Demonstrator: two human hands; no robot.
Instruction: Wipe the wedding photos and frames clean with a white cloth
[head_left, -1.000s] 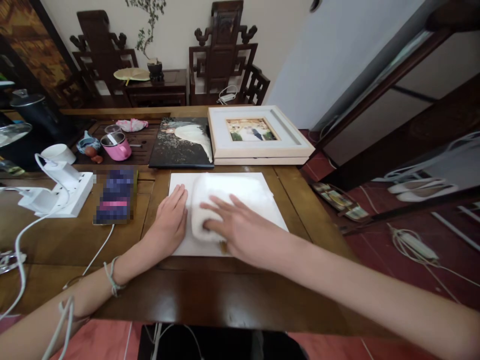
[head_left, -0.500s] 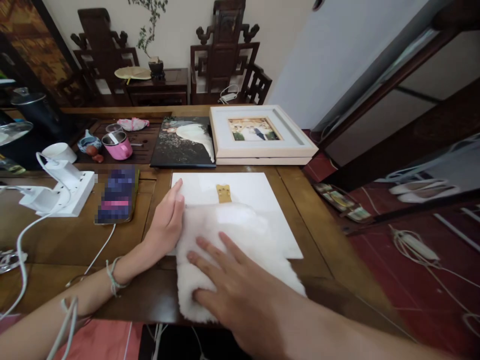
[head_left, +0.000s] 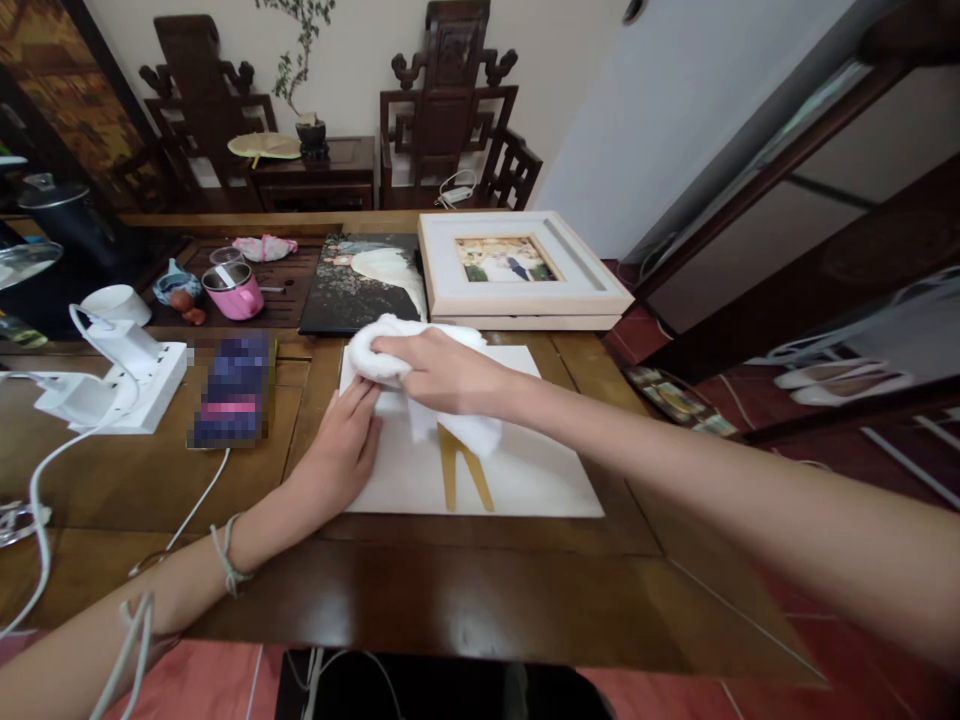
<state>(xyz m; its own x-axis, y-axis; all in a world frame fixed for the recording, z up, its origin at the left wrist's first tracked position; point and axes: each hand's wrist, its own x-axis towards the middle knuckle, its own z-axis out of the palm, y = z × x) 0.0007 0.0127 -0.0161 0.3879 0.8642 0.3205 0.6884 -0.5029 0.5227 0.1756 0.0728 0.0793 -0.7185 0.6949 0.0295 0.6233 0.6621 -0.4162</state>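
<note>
A white fluffy cloth (head_left: 382, 345) lies bunched over the far left part of a flat white panel (head_left: 540, 470). My right hand (head_left: 446, 370) is closed on the cloth and presses it to the panel. My left hand (head_left: 345, 440) rests along the panel's left edge, fingers stretched out, the tips close to the cloth. Two yellow-brown legs (head_left: 450, 470) show on the panel below the cloth; the upper part of that yellow piece is hidden.
Behind the panel lie a dark photo panel (head_left: 367, 285) and a pale wood picture frame (head_left: 517, 315). To the left are a phone (head_left: 234, 390), a white power strip (head_left: 161, 390), a pink mug (head_left: 234, 292) and a small teapot (head_left: 176, 285). Cables cross the wooden table (head_left: 450, 590).
My right hand has moved away from me to the panel's far left, bunching up the cloth that was spread over the near part. The yellow legs are now uncovered. My left hand has shifted slightly.
</note>
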